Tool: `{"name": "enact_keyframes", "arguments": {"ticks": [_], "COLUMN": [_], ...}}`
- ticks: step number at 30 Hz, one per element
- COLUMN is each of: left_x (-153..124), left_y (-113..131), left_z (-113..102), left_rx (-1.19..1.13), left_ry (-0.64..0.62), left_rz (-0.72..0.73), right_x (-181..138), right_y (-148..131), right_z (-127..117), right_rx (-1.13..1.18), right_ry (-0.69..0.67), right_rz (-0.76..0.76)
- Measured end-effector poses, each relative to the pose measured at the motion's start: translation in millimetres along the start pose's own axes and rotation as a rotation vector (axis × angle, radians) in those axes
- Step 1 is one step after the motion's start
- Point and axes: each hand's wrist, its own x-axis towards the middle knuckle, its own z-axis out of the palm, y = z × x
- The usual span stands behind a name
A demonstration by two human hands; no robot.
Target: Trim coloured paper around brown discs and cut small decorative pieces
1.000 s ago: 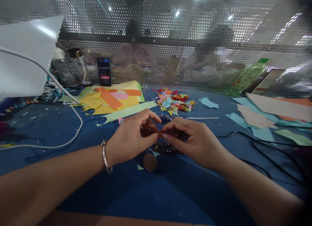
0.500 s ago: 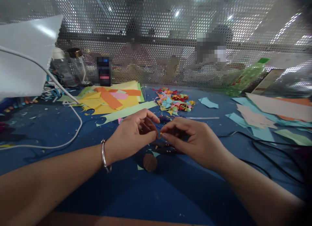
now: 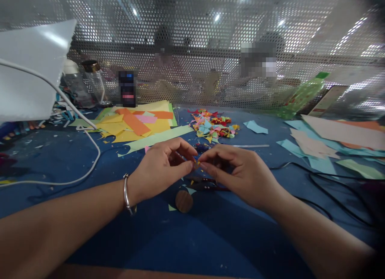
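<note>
My left hand [image 3: 164, 166], with a silver bangle at its wrist, pinches thumb to fingers near the middle of the view. Facing it, my right hand [image 3: 243, 172] is pinched too, the fingertips of both almost meeting. Between them is a tiny yellow piece [image 3: 197, 164], apparently paper and largely covered by the fingers. Just below lies a dark tool [image 3: 206, 184] with shiny rivets, partly under my right hand; its kind is unclear. A round brown wooden piece [image 3: 184, 201] stands nearer to me, beside a small green paper scrap [image 3: 172, 207].
Beyond my hands lies a pile of small coloured paper pieces [image 3: 215, 125]. Yellow and orange paper sheets [image 3: 135, 124] are at the back left, blue and pink sheets [image 3: 319, 144] at the right. A white cable [image 3: 98, 146] and black cables [image 3: 325, 190] cross the blue table. A perforated metal screen [image 3: 195, 82] stands behind.
My left hand's fingers have closed in a little toward my right hand's fingertips around the yellow piece. The view has shifted slightly; the table things stay put.
</note>
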Motion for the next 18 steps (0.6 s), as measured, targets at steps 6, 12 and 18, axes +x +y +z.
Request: {"name": "enact_keyframes", "arguments": {"ticks": [6, 12, 18], "left_x": [-0.9, 0.9, 0.6], "left_y": [-0.4, -4.2, -4.6], "left_z": [0.1, 0.4, 0.9], "left_rx": [0.01, -0.055, -0.074], "left_ry": [-0.007, -0.012, -0.009], "left_rz": [-0.007, -0.03, -0.02], "right_x": [-0.1, 0.2, 0.8], "right_y": [-2.2, -2.7, -2.4], "right_z": [-0.6, -0.1, 0.6], "right_rx": [-0.012, -0.018, -0.001], "right_ry": [-0.001, -0.015, -0.006], "right_rz": [-0.017, -0.014, -0.018]}}
